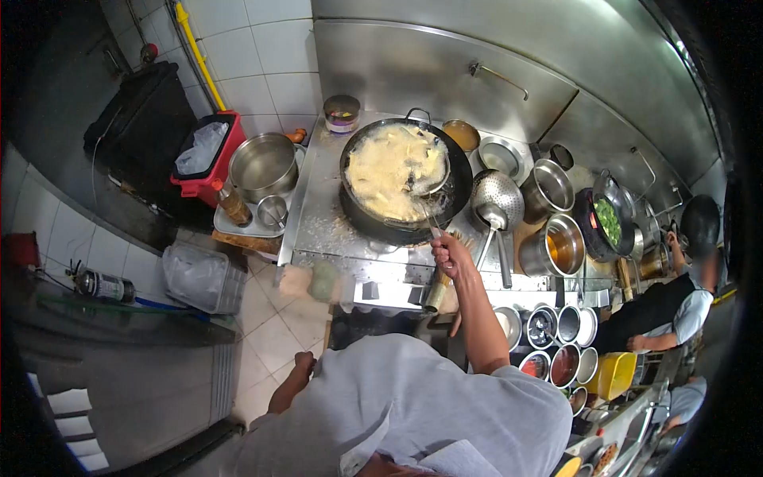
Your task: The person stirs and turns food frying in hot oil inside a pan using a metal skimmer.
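A large black wok (347,191) on the steel stove is full of pale yellow, foaming oil with pieces of food in it. My right hand (451,254) is closed round the handle of a strainer (427,208), whose head lies in the foam at the wok's right side. Down at my left side, away from the stove, hangs my left hand (304,361). Its fingers look curled, but what they hold, if anything, is too small to make out. A perforated ladle (498,195) rests to the right of the wok.
Pots (548,189) and an orange-filled pot (560,246) stand right of the ladle. Small sauce containers (565,364) are near my right elbow. A co-worker (648,322) stands at the far right. A tray (238,226) with a steel pot is left.
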{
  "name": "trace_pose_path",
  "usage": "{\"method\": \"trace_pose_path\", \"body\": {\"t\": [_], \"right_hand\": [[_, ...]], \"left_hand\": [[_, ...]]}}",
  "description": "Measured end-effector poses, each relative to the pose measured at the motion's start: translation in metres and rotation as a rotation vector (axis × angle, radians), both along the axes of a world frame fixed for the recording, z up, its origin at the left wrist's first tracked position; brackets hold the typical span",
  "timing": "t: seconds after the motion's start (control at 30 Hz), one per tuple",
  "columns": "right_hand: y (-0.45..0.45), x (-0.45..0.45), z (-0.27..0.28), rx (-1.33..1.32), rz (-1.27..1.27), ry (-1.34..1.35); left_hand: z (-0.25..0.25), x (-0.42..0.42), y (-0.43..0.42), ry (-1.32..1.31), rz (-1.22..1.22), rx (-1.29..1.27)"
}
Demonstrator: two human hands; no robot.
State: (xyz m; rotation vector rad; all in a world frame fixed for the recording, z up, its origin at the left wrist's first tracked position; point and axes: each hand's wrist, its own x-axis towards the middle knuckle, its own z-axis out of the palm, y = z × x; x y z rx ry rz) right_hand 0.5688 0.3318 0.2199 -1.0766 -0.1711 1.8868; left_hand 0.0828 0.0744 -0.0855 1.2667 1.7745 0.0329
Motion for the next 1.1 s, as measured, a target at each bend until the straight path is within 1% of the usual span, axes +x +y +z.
{"method": "trace_pose_path", "body": {"t": [0.07, 0.13, 0.23, 0.37, 0.43, 0.47, 0.53, 0.57, 0.63, 0.67, 0.73, 0.77, 0.83, 1.03, 1.1], "right_hand": [[0.002, 0.001, -0.002, 0.018, -0.020, 0.020], [0.001, 0.003, 0.000, 0.102, -0.040, 0.042], [-0.002, 0.007, 0.005, 0.105, -0.087, 0.114], [-0.019, 0.009, 0.016, 0.135, -0.075, 0.073], [-0.028, 0.008, 0.028, 0.160, -0.055, -0.035], [-0.033, 0.007, 0.035, 0.158, -0.058, -0.036], [-0.042, 0.003, 0.052, 0.134, -0.056, -0.191], [-0.046, 0.001, 0.056, 0.134, -0.061, -0.191], [-0.053, -0.001, 0.064, 0.185, -0.022, -0.375], [-0.056, -0.004, 0.069, 0.184, -0.025, -0.375], [-0.062, -0.010, 0.078, 0.204, -0.023, -0.546], [-0.064, -0.010, 0.079, 0.202, -0.026, -0.545], [-0.067, -0.012, 0.082, 0.211, 0.003, -0.688], [-0.076, -0.013, 0.097, 0.227, 0.072, -0.829], [-0.079, -0.012, 0.106, 0.217, 0.062, -0.817]], "left_hand": [[0.000, -0.002, -0.002, 0.031, -0.071, 0.018], [0.000, -0.004, -0.002, 0.048, -0.115, 0.034], [-0.001, -0.004, -0.005, 0.063, -0.156, 0.048], [-0.003, -0.002, -0.008, 0.076, -0.196, 0.059], [-0.003, -0.003, -0.009, 0.083, -0.215, 0.063], [-0.003, -0.003, -0.009, 0.085, -0.227, 0.066], [-0.004, -0.003, -0.008, 0.093, -0.251, 0.066], [-0.004, -0.004, -0.007, 0.098, -0.264, 0.070], [-0.004, -0.004, -0.005, 0.101, -0.280, 0.075], [-0.004, -0.003, -0.005, 0.105, -0.291, 0.079], [-0.004, -0.003, -0.002, 0.105, -0.304, 0.085], [-0.004, -0.003, 0.000, 0.108, -0.314, 0.090], [-0.004, -0.003, 0.002, 0.112, -0.330, 0.094], [-0.003, -0.002, 0.008, 0.123, -0.368, 0.111], [-0.003, -0.001, 0.008, 0.126, -0.381, 0.114]]}}
